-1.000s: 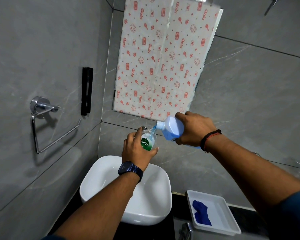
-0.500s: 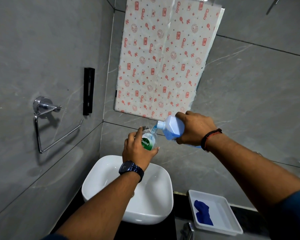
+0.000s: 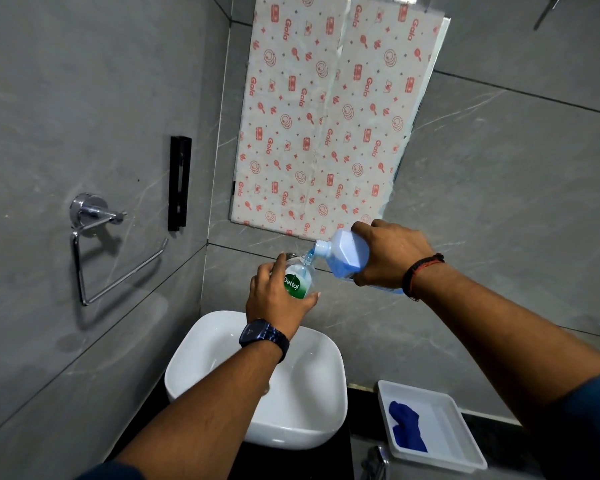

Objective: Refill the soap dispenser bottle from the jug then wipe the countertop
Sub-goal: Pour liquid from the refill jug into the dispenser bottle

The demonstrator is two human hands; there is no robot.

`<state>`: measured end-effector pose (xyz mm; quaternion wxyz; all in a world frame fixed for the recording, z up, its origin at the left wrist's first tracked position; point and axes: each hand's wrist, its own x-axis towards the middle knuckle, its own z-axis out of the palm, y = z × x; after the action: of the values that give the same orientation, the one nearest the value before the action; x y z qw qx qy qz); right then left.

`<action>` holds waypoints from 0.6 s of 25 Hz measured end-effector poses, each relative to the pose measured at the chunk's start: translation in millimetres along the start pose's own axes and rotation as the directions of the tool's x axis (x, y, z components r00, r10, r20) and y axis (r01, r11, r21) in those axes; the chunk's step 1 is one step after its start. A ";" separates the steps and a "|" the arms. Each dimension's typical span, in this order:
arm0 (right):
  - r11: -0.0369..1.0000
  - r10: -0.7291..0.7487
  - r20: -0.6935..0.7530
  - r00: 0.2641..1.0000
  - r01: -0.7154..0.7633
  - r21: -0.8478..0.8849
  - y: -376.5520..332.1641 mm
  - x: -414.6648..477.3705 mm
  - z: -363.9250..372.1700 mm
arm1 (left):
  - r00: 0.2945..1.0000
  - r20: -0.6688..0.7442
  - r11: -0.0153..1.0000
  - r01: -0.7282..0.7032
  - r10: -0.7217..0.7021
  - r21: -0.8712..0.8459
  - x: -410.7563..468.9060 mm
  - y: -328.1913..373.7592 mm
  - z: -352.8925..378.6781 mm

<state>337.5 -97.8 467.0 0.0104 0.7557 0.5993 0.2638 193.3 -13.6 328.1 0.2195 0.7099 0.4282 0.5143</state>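
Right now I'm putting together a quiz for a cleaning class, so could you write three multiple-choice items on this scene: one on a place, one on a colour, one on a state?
1. Where does the blue cloth lie? A in the white tray; B on the floor; C pinned to the wall.
2. What colour is the liquid in the jug? A green; B blue; C red.
3. How is the jug in the right hand? A upright and capped; B tipped, pouring into the bottle; C lying empty.

Answers:
1 A, the cloth sits inside the tray.
2 B, blue shows through the jug's wall.
3 B, a thin blue stream runs from its spout into the bottle that the left hand grips.
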 end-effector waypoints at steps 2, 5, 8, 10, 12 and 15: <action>1.000 0.003 0.003 1.000 -0.003 0.001 -0.2 0.6 -0.2 | 1.000 -0.001 1.000 0.002 -0.002 0.002 0.7 -0.1 -0.4; 1.000 -0.003 0.004 1.000 0.003 -0.006 -0.6 1.1 -0.3 | 1.000 -0.003 1.000 0.005 -0.005 -0.002 0.3 0.1 -0.9; 1.000 -0.010 0.004 1.000 0.010 -0.009 -2.0 1.8 -0.8 | 1.000 -0.013 1.000 0.004 -0.004 -0.014 -1.0 -0.4 -0.9; 1.000 -0.015 0.008 1.000 0.015 -0.009 -3.0 2.2 -1.3 | 1.000 -0.017 1.000 0.005 -0.005 -0.010 -1.0 -1.4 -0.5; 1.000 -0.017 0.006 1.000 0.017 -0.004 -3.4 2.5 -1.7 | 1.000 -0.018 1.000 0.009 -0.010 -0.004 0.2 -2.0 -0.2; 1.000 -0.018 0.003 1.000 0.018 -0.002 -3.7 3.7 -2.3 | 1.000 -0.018 1.000 0.017 -0.017 0.008 2.4 -1.8 0.4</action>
<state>333.8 -94.0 469.1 0.0143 0.7506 0.6058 0.2634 193.3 -10.6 327.9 0.2171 0.7024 0.4384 0.5170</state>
